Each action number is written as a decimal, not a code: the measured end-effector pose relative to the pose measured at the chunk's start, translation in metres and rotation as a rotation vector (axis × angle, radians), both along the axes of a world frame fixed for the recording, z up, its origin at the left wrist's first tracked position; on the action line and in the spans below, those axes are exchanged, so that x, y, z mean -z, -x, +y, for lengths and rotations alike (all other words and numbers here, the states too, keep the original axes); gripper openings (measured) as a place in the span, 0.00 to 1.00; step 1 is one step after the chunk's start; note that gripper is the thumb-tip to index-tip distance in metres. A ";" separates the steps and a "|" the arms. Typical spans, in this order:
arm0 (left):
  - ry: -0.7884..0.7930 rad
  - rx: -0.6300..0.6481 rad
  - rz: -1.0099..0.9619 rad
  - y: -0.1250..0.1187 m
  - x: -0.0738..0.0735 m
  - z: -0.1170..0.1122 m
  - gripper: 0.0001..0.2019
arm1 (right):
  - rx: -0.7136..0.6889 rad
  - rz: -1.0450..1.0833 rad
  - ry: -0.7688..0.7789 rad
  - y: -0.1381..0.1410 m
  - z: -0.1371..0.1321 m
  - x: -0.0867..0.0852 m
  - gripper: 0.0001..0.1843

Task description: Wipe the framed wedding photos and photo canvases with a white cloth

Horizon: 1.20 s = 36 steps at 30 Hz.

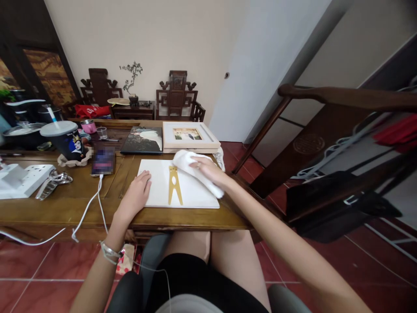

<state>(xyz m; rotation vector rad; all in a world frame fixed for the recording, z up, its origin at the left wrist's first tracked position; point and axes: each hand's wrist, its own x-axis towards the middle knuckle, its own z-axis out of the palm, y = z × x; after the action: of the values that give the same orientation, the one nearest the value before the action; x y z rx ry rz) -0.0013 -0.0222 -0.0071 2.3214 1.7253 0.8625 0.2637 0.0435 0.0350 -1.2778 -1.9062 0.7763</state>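
A flat white board or album point(156, 187) with a gold A-shaped emblem point(176, 187) on its face lies near the front edge of the wooden table. My right hand point(208, 168) grips a white cloth point(187, 161), which is bunched against the upper right part of the white surface and trails down its right side. The palm and some fingers are out of sight behind the cloth. On the left edge of the board rests my left hand point(137, 191), fingers laid out and holding nothing.
Behind the board are a dark picture-covered album point(143, 139) and a pale framed photo point(191, 134). To the left stand a black lidded cup point(67, 139), a phone point(103, 161) on a white cable, a claw hair clip point(52, 184) and a power strip point(29, 180). A wooden chair point(309, 143) is at right.
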 end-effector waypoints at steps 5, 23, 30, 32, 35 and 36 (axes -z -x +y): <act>-0.009 0.002 -0.011 0.001 0.001 0.001 0.19 | -0.176 -0.186 -0.127 0.043 -0.002 -0.003 0.13; 0.004 0.006 -0.017 0.001 0.002 0.001 0.19 | -0.446 -0.272 -0.165 0.019 -0.065 -0.018 0.12; -0.004 0.015 0.003 0.003 0.001 0.001 0.20 | -0.342 -0.334 -0.270 0.056 0.006 -0.002 0.15; -0.008 0.013 0.008 0.002 0.000 0.001 0.20 | -0.353 -0.419 -0.320 0.062 0.004 0.002 0.17; -0.012 0.015 -0.003 0.000 0.000 0.000 0.20 | -0.434 -0.517 -0.381 0.062 -0.022 0.003 0.19; -0.012 0.015 -0.011 0.000 0.000 0.000 0.20 | -0.470 -0.528 -0.378 0.059 -0.035 0.002 0.19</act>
<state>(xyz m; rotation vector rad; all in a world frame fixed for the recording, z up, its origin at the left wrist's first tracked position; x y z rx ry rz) -0.0011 -0.0220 -0.0074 2.3298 1.7006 0.8829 0.2048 0.0082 0.0331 -0.8542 -2.6814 0.2700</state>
